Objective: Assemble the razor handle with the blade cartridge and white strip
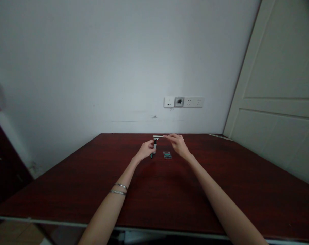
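Note:
My left hand [146,149] is closed around the handle of what looks like a razor [155,146], black and grey, held upright with its small head at the top. Between the fingertips of my right hand [178,143] is a slim white stick [158,136], level and pointing left. Its left end lies just above the razor's head; whether they touch, I cannot tell. On the table between my hands, a small clear case [167,155] with something teal inside lies flat, touched by neither hand.
The dark red-brown table [118,170] runs back to a pale wall [118,68] with a row of sockets [183,102]. A cream panelled door [277,102] stands at the right. A thin strip [220,137] lies along the table's back right edge.

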A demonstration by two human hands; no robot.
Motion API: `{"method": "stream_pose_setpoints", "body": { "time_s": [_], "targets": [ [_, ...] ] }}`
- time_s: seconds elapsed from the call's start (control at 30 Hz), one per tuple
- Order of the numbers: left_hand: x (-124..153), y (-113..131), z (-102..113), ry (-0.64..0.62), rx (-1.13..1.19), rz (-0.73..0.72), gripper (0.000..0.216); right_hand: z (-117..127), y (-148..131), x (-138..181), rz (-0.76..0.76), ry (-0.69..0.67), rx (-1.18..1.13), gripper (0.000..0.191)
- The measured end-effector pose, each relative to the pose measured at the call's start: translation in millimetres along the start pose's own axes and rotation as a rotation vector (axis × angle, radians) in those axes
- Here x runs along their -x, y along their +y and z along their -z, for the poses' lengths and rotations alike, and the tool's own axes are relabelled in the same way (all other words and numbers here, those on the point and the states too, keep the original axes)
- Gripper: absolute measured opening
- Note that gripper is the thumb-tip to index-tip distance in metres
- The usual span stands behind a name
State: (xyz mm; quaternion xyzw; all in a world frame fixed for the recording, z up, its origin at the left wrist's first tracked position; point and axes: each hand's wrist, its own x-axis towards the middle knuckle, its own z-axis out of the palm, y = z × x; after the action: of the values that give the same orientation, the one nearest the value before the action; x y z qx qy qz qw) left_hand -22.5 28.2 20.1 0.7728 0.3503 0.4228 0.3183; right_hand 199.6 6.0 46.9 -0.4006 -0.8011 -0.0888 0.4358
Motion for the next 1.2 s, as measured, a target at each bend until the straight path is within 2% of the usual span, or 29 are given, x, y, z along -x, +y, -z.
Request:
{"method": "stream_pose_setpoints", "body": {
  "time_s": [0.13, 0.23, 0.43, 0.63, 0.8, 1.0, 1.2],
  "targets": [
    [1, 0, 3, 0.019, 0.034, 0.037, 0.035, -1, 15, 7, -0.062, 0.054, 0.018, 0.04],
    [1, -2, 1, -0.005, 0.045, 0.059, 0.033, -2, 14, 6, -0.074, 0.105, -0.012, 0.038],
    [1, 2, -1, -0.057, 0.118, 0.067, 0.036, -5, 5, 3, -0.011, 0.068, 0.032, 0.041],
    [0, -4, -1, -0.069, 0.14, 0.128, 0.036, -4, 15, 8, -0.054, 0.138, 0.067, 0.04],
    [1, -3, -1, -0.093, 0.139, 0.119, 0.037, -12, 9, 7, 0.001, 0.125, 0.054, 0.04],
    [2, -4, 3, -0.094, 0.138, 0.146, 0.035, -12, 17, 11, -0.056, 0.168, 0.046, 0.038],
    [1, -4, -1, -0.139, 0.126, 0.125, 0.039, -11, 3, 8, 0.039, 0.127, 0.023, 0.04]
  ]
}}
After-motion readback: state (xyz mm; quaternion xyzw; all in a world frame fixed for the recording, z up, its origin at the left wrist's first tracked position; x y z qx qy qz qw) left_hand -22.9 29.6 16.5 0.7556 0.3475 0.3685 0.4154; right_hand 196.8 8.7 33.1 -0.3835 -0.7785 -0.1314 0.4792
